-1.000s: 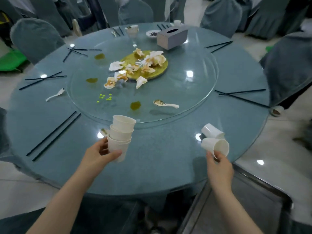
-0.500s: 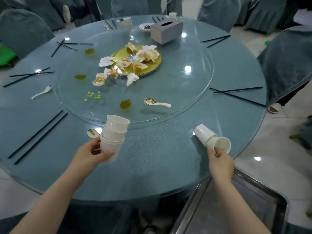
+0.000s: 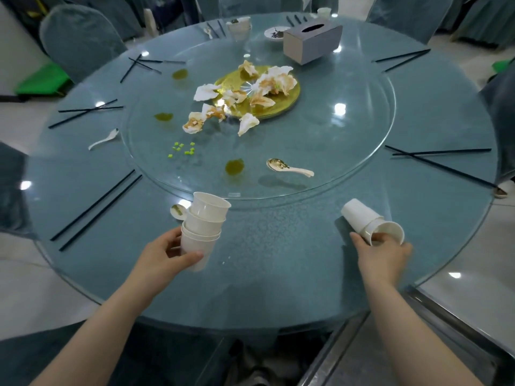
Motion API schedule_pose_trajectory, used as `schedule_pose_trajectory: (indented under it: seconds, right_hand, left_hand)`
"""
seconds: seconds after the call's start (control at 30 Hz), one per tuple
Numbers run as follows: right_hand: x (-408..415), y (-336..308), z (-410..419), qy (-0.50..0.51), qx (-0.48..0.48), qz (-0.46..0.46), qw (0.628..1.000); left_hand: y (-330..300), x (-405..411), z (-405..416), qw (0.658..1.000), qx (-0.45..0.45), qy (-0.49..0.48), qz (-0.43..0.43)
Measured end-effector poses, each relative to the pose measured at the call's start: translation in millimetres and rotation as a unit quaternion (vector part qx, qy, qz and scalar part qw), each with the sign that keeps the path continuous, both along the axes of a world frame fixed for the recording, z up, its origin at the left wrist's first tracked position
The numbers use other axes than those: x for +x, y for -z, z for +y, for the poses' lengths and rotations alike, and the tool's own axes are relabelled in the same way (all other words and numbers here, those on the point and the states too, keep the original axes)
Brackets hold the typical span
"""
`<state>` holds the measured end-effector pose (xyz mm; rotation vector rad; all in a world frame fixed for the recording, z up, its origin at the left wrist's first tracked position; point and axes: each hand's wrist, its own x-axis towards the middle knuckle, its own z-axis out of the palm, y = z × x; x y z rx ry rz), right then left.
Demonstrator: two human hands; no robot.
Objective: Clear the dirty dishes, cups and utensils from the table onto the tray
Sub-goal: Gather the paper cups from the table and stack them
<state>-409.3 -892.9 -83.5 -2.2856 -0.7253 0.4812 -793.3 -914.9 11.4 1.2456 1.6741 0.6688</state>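
My left hand (image 3: 167, 254) grips a leaning stack of white paper cups (image 3: 204, 227) just above the near side of the round blue table (image 3: 278, 274). My right hand (image 3: 383, 253) holds the rim of two white cups (image 3: 367, 222) nested on their sides near the table's right edge. A gold-bowled spoon (image 3: 288, 168) lies on the glass turntable (image 3: 348, 135). Another spoon (image 3: 178, 210) peeks out behind the stack. The metal tray (image 3: 434, 316) sits at the bottom right, below the table edge.
A yellow plate (image 3: 278, 105) with crumpled napkins sits mid-turntable, with sauce spots and green bits nearby. Black chopstick pairs (image 3: 94, 210) lie around the rim, a white spoon (image 3: 104, 139) at left. A tissue box (image 3: 312, 44), bowls and a small dish stand at the far side. Covered chairs ring the table.
My right hand has pushed its cup into the lying cup, so the two are nested. My left hand still holds the stack, which leans a little more.
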Motion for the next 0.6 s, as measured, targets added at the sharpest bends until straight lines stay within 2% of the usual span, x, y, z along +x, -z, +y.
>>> schedule_pose_trajectory:
  seconds: [0.27, 0.47, 0.6]
  right_hand:
    - [-10.2, -5.7, 18.8, 0.001, 0.066, -0.002, 0.998]
    - [-42.5, -22.1, 16.6, -0.115, 0.096, 0.008, 0.989]
    - [-64.5, -35.0, 7.1, -0.241, 0.077, -0.039, 0.967]
  left_hand:
    - [3.0, -15.2, -8.4, 1.000, 0.010, -0.011, 0.011]
    - [4.9, -20.4, -15.3, 1.000, 0.002, -0.024, 0.006]
    - [2.1, -24.8, -18.3, 1.000, 0.011, -0.022, 0.001]
